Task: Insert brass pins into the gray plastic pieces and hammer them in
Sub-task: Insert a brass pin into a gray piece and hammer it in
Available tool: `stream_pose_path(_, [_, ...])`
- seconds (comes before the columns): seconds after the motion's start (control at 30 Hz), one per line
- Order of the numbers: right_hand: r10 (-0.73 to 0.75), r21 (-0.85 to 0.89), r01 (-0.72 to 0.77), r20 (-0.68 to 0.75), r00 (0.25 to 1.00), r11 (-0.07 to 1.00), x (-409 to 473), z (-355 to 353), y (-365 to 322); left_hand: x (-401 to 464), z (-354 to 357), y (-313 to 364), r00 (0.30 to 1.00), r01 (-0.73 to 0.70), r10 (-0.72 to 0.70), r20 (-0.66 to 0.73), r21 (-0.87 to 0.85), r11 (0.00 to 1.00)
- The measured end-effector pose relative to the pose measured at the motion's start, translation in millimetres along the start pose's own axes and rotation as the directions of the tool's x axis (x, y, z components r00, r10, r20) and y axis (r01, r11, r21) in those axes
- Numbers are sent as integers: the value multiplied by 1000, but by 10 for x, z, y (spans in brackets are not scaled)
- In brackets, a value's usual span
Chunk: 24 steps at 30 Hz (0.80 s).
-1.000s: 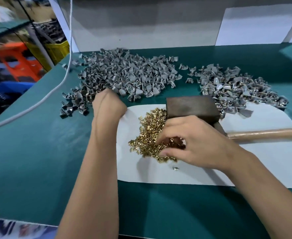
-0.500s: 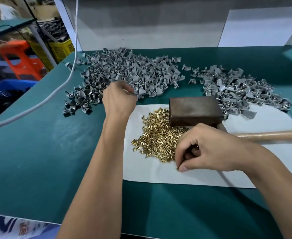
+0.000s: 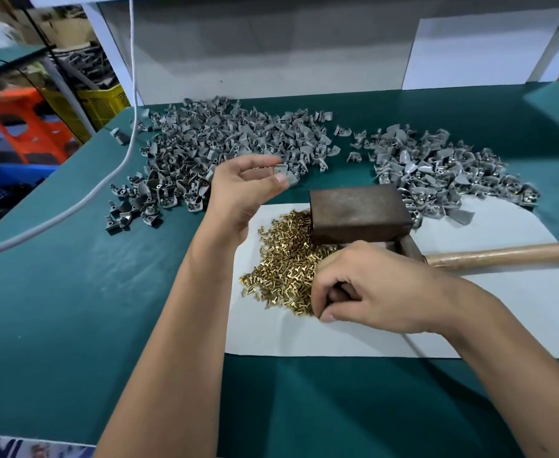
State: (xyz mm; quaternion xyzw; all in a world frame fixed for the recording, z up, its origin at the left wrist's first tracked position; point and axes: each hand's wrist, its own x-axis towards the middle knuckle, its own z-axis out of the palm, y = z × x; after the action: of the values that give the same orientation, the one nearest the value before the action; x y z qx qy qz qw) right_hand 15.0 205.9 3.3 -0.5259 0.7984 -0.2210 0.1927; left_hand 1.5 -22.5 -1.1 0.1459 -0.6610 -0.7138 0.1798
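My left hand (image 3: 241,190) is raised above the table and pinches one gray plastic piece (image 3: 284,174) between thumb and fingers. Behind it lies a large heap of gray plastic pieces (image 3: 225,143). A second heap of gray pieces (image 3: 436,173) sits at the right. A pile of brass pins (image 3: 281,262) lies on a white sheet (image 3: 502,312). My right hand (image 3: 370,289) rests at the pile's near right edge with fingers curled, pinching at the pins; what it holds is hidden. A brown metal block (image 3: 357,209) stands behind the pins.
A hammer with a wooden handle (image 3: 509,254) lies on the sheet behind my right hand. A white cable (image 3: 106,190) hangs across the green table's left side. Orange, blue and yellow crates stand beyond the left edge. A white back wall closes the far side.
My left hand lifted out of the gray heap with one piece pinched. My right hand slid to the near right edge of the brass pins and curled its fingers.
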Motion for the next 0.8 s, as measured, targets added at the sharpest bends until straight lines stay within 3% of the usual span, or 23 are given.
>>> stream_pose_path(0.1, [6, -28, -9, -112, 994, 1000, 23, -20, 4, -21, 71, -8, 997, -56, 58, 57, -27, 998])
stream_pose_path(0.2, [59, 75, -39, -293, 954, 996, -11, -117, 35, -31, 139, -10, 990, -124, 119, 80, 55, 991])
stream_pose_path(0.4, [170, 238, -21, -626, 761, 971, -50, -217, 122, -181, 384, 1, 943, -264, 230, 239, 121, 957])
stream_pose_path(0.53, [232, 154, -174, -708, 667, 973, -39, -232, 244, -261, 509, 12, 897, -324, 258, 358, 135, 937])
stream_pose_path(0.8, [303, 193, -246, -763, 571, 950, -9, -226, 307, -353, 675, -9, 888, -313, 242, 392, 126, 941])
